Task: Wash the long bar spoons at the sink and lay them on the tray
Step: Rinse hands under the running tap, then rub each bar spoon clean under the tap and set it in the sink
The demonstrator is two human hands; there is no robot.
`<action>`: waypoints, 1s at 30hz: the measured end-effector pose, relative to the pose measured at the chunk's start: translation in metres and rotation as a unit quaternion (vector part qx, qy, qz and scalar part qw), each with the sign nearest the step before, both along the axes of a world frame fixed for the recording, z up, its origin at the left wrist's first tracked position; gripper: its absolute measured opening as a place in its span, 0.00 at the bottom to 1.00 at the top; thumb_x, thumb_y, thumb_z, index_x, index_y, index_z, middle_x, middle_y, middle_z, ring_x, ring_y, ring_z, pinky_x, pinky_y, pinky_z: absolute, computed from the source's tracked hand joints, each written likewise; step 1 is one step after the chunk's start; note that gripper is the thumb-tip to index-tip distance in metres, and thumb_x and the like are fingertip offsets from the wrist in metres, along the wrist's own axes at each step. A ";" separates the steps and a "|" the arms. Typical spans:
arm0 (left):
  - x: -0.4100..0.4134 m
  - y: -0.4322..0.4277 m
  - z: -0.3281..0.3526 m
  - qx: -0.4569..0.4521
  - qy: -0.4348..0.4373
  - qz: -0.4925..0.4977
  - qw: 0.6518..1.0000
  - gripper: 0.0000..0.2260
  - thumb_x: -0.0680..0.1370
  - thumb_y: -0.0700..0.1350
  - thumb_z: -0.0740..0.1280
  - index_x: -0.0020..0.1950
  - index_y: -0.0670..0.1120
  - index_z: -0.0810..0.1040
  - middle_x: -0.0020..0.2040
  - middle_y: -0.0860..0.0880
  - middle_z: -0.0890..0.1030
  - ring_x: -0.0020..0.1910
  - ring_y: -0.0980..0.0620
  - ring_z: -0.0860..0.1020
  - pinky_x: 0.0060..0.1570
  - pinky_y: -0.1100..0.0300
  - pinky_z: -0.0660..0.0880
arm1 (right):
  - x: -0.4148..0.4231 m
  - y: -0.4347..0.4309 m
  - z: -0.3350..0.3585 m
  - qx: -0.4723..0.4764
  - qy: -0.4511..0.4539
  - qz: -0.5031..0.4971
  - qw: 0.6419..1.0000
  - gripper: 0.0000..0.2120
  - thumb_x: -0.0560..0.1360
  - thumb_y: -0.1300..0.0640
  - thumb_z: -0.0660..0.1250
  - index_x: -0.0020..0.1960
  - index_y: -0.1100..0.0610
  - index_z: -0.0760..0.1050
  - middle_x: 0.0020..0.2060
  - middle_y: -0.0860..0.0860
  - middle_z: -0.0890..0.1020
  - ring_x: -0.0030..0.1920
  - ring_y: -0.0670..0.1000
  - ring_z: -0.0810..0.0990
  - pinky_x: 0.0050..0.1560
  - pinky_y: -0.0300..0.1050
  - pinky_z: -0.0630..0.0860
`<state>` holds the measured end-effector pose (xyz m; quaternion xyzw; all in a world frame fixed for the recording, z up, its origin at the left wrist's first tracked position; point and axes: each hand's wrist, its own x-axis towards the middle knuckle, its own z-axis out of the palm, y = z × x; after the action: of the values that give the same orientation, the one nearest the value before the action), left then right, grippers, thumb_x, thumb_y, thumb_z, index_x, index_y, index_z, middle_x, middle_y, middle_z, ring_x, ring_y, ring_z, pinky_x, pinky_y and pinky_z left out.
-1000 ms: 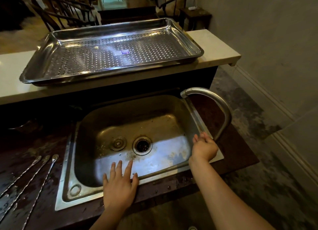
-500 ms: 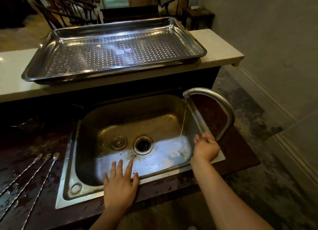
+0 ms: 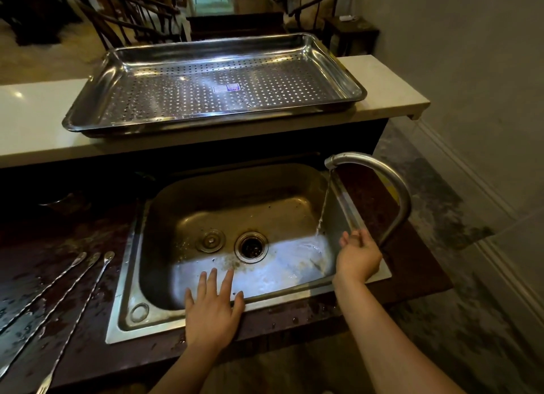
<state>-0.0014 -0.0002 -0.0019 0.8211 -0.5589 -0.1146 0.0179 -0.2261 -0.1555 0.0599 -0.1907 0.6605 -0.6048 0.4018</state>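
Observation:
Three long twisted bar spoons (image 3: 61, 284) lie side by side on the wet dark counter left of the steel sink (image 3: 123, 305). Water runs from the curved faucet (image 3: 391, 184) into the sink's right side. My right hand (image 3: 357, 255) is at the faucet's base on the sink's right rim, fingers curled around what looks like the tap handle, which the hand hides. My left hand (image 3: 213, 308) rests flat, fingers spread, on the sink's front rim and holds nothing. A perforated steel tray (image 3: 88, 111) sits on the pale raised ledge behind the sink, with nothing in it.
The sink bowl has a drain (image 3: 251, 246) and a smaller plug fitting (image 3: 210, 240). The dark counter (image 3: 44, 246) is wet. The pale ledge (image 3: 32, 119) ends at the right near a grey wall. Dark chairs (image 3: 129, 19) stand beyond the ledge.
Water started to flow from the faucet and is now a fuller stream spreading on the sink floor. My right hand stayed at the faucet base; my left hand has not moved.

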 end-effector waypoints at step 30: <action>0.088 0.095 0.030 -0.043 -0.015 0.114 0.992 0.28 0.80 0.61 0.53 0.78 0.54 0.56 0.77 0.44 0.62 0.77 0.43 0.57 0.72 0.39 0.57 | 0.167 0.132 -0.049 -0.151 0.476 0.635 0.590 0.19 0.81 0.50 0.62 0.70 0.53 0.74 0.68 0.49 0.76 0.69 0.51 0.70 0.68 0.46 0.67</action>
<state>0.0863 0.0953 0.0285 0.8796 -0.4661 -0.0754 0.0578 -0.0587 -0.0238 0.0113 -0.8802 0.3685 -0.1110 0.2778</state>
